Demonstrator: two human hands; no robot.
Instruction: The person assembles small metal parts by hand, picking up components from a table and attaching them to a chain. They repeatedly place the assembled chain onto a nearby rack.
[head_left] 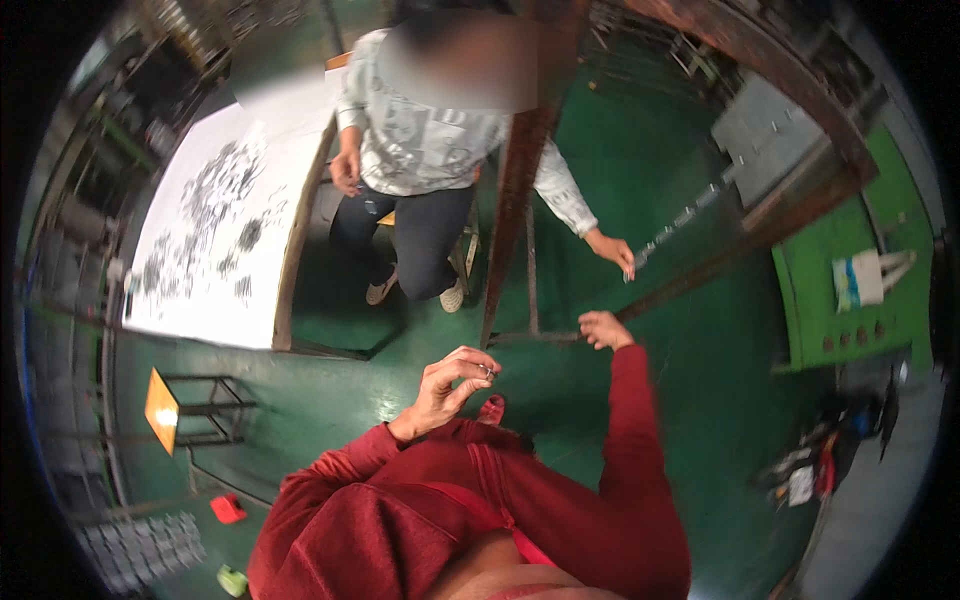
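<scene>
My left hand (437, 396) is closed, pinching a small shiny metal piece (488, 373) between thumb and fingertips, out in front of my lap. My right hand (606, 330) reaches forward beside the lower bar of a rusty metal frame (700, 268); its fingers look bent and somewhat apart, and I make out nothing in them. Across from me sits a co-worker (430, 150). One of that person's hands (612, 252) is at the near end of a row of small metal pieces (685, 216); the other hand (346, 172) is near the table edge.
A white-topped table (285, 130) at the left carries many small dark pieces (225, 180). A wooden-topped stool (163, 410) stands below it, near a red container (228, 508). Right: a grey metal box (765, 140) and a green bench (810, 300) with a cloth bag (868, 278).
</scene>
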